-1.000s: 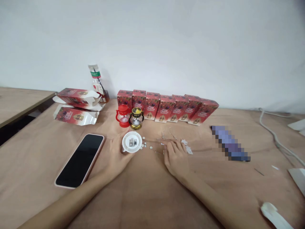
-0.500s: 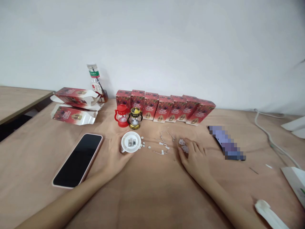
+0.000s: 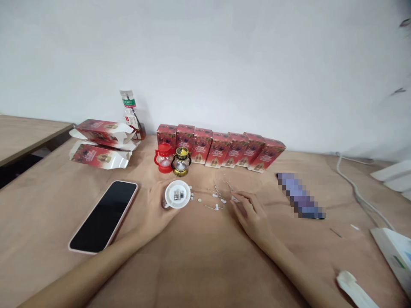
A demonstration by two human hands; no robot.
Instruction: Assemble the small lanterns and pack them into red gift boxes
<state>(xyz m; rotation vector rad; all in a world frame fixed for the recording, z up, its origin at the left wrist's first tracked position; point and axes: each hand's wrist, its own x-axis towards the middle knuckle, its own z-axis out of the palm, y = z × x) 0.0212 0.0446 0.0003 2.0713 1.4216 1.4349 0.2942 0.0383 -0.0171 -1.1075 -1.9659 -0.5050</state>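
Note:
My left hand (image 3: 159, 204) is wrapped round what looks like a small white lantern (image 3: 169, 201). Its round base faces up and shows silvery metal parts in the middle. The fingers of my right hand (image 3: 252, 214) close on a small white plastic piece (image 3: 236, 199), partly hidden by them. Between the hands lie thin wires (image 3: 217, 207) with small white ends and several button-like discs (image 3: 199, 200). Beyond my left hand stand a red lantern (image 3: 165, 158) and a black-and-gold lantern (image 3: 181, 162), side by side.
Several red boxes (image 3: 202, 145) stand in a row by the wall. Opened boxes (image 3: 96, 155) and a bottle (image 3: 131, 113) are at the back left. One phone (image 3: 104, 216) lies left; a blurred-out dark item (image 3: 300, 196) lies right, near a white cable (image 3: 356, 190).
My right hand moved right from the wires to the white plastic pieces, then came back left with its fingers drawn together. My left hand keeps hold of the white lantern. The view shifts slightly.

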